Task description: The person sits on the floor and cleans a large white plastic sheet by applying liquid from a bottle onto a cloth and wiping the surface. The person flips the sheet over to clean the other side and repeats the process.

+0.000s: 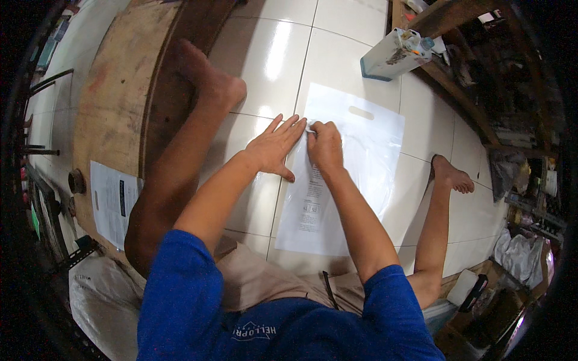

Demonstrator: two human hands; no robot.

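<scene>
A white plastic bag (370, 156) with a cut-out handle lies flat on the tiled floor between my legs, its handle end away from me. Small dark print runs along its left side. My left hand (274, 147) is open, its fingers spread, with the fingertips at the bag's upper left edge. Beside it, my right hand (326, 147) is closed and presses on the bag. A small white wad (311, 126), perhaps cloth or tissue, pokes out from its fingers; most of it is hidden.
A similar printed bag (111, 207) rests on a low wooden platform (117, 78) at the left. A grimy rectangular jerrycan (391, 57) stands at the far right beside a cluttered wooden shelf (469, 114). Clear plastic bags (102, 301) lie at the near left.
</scene>
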